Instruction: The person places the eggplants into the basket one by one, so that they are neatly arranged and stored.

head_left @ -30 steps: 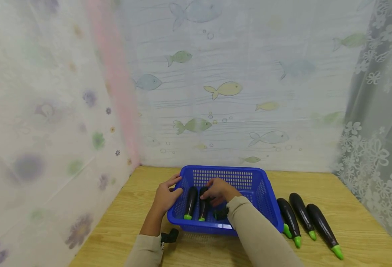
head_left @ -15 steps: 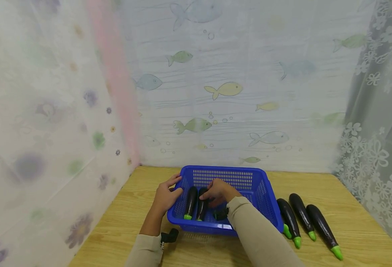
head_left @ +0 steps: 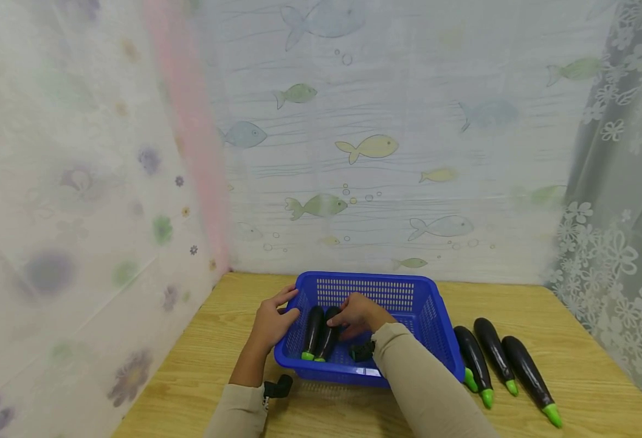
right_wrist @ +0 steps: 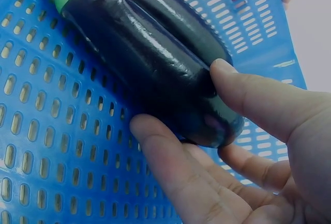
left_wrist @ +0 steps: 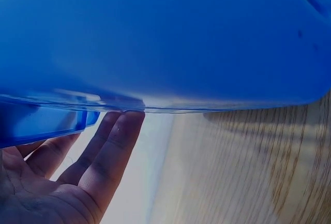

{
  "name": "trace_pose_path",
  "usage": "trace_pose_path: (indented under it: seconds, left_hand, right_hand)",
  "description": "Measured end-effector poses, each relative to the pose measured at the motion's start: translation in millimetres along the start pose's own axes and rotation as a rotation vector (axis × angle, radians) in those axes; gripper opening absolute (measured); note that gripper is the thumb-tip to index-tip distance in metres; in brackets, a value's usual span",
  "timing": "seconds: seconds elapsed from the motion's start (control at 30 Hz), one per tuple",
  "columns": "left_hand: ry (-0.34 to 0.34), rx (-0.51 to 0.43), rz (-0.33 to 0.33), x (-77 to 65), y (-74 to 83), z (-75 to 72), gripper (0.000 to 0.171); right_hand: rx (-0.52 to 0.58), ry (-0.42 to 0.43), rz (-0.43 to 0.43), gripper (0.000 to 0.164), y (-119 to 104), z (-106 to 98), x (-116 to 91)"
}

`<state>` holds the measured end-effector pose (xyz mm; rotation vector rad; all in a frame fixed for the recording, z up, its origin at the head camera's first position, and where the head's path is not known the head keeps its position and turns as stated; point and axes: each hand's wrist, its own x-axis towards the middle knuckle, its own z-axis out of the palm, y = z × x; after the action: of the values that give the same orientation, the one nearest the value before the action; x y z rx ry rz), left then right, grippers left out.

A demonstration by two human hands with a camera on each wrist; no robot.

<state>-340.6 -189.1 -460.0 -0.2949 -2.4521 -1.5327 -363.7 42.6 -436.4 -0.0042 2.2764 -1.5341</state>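
A blue plastic basket [head_left: 354,368] sits on the table with two dark eggplants lying side by side in its left part. My left hand [head_left: 273,321] holds the basket's left rim, its fingers against the outside in the left wrist view. Inside the basket my right hand [head_left: 358,314] grips the right-hand eggplant [right_wrist: 139,43] near its rounded end, thumb on top and fingers along the lower side. The other eggplant [head_left: 313,328] lies right against it, nearer the left wall. Both green stem ends point toward the front.
Right of the basket, several eggplants lie on the wooden table [head_left: 189,389], among them a middle one [head_left: 495,353] and an outer one [head_left: 530,377]. A green stem end [head_left: 470,379] shows beside the basket. Printed curtains [head_left: 386,182] hang behind and at the sides.
The green end of the gripped eggplant has swung left, up to the other eggplant's stem end, so it now lies slanted. My left hand and the basket have stayed put.
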Motion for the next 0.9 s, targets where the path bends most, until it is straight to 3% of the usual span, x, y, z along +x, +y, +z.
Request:
trace_pose_path:
  seconds: [0.27, 0.57, 0.9]
  left_hand:
    - [-0.003, -0.007, -0.004, -0.2, 0.1, -0.2, 0.053]
    - [-0.001, 0.003, -0.012, 1.0, -1.1, -0.3, 0.052]
    - [-0.007, -0.006, -0.005, 3.5, -2.7, -0.1, 0.052]
  right_hand:
    - [-0.015, -0.005, 0.011, 0.064, -2, -2, -1]
    - [-0.129, 0.051, -0.022, 0.058, -2, -6, -1]
    - [-0.277, 0.115, -0.091, 0.070, -15, -18, -6]
